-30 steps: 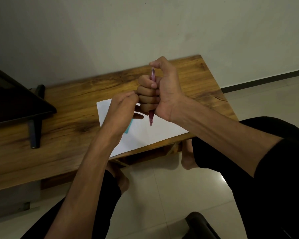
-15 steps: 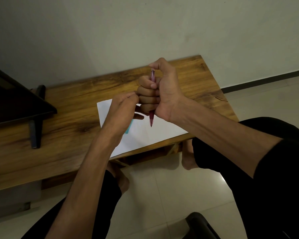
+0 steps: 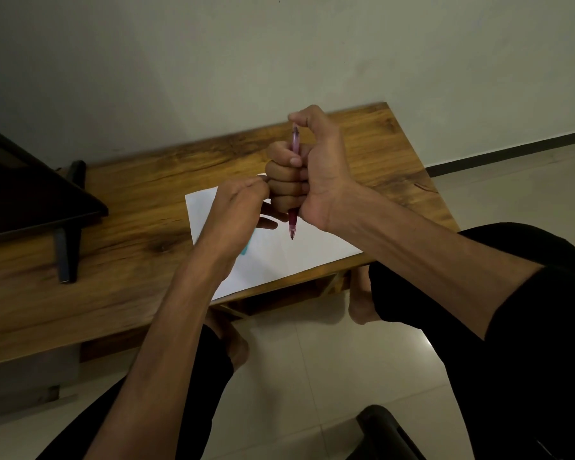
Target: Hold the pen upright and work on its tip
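Gripping the pink pen [image 3: 293, 224] upright in a fist, tip down, the right hand [image 3: 307, 175] holds it above the white paper [image 3: 312, 250]. Left hand [image 3: 236, 214] touches those knuckles, fingers curled; what it pinches I cannot tell, over the wooden table [image 3: 130, 200].

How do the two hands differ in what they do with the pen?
The right hand grips the pink pen in a fist, tip down; the left hand holds no pen. The right hand is higher; the left hand is lower, its fingertips touching the right fist. Both are above the white paper.
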